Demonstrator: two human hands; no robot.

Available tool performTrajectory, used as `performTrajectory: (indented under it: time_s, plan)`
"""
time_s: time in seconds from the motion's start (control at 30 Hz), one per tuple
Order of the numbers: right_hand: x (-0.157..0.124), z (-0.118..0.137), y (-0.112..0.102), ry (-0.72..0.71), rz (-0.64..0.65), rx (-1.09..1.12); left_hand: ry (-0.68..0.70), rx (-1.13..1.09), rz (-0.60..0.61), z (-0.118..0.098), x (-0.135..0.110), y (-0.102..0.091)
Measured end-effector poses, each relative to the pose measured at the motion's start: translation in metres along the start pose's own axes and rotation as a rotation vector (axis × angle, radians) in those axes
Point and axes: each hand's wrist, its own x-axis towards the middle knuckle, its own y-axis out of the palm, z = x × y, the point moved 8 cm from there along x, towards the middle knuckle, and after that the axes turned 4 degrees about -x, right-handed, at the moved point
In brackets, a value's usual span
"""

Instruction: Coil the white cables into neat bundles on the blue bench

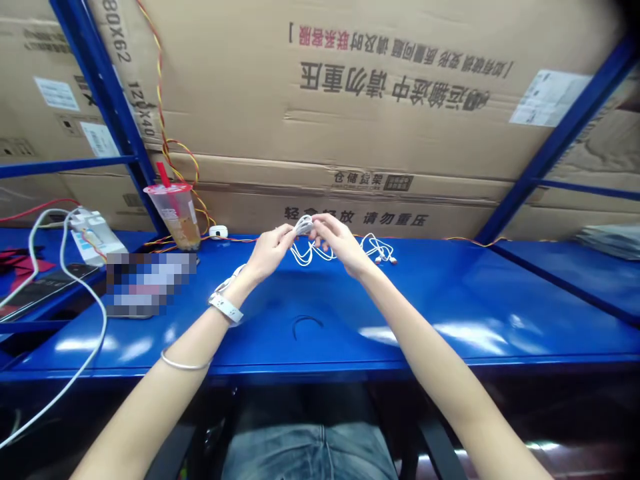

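Note:
Both my hands are raised over the blue metal bench (450, 313) and pinch a white earphone cable (307, 250). My left hand (270, 250) grips one side of a small coil with its fingers closed. My right hand (337, 243) closes on the other side of the coil. Loops of the cable hang between the hands. The rest of the cable trails right along the bench to the earbuds (384, 255). A white band and a silver bangle sit on my left wrist and forearm.
A plastic cup (177, 213) with a red straw stands at the back left. Beside it lie a white charger box (93, 233), white cables (65, 267) and a blurred-out patch. Large cardboard boxes (350, 100) fill the wall behind blue shelf struts. A thin black loop (306, 324) lies on the bench.

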Motion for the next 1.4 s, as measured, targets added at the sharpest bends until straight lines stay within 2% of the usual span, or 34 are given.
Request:
performTrajectory:
  time_s: [0.07, 0.13, 0.3, 0.53, 0.9, 1.4]
  plan:
    - [-0.001, 0.005, 0.002, -0.058, 0.034, -0.065, -0.097, -0.338, 0.011, 0.006, 0.001, 0.005]
    - [-0.001, 0.007, 0.001, -0.093, 0.036, -0.093, -0.165, -0.575, 0.013, 0.008, -0.001, 0.011]
    - [-0.001, 0.007, 0.003, -0.129, 0.08, -0.109, -0.265, -0.809, 0.071, 0.007, -0.007, 0.027]
    - [-0.002, 0.009, 0.007, -0.111, 0.155, -0.002, -0.256, -0.83, 0.139, 0.0, -0.01, 0.032]
    - [-0.002, 0.003, 0.007, -0.057, 0.137, 0.042, -0.234, -0.752, 0.161, 0.001, -0.009, 0.031]
    - [-0.002, 0.005, 0.006, -0.079, 0.113, 0.009, -0.229, -0.719, 0.168, 0.003, -0.009, 0.032]
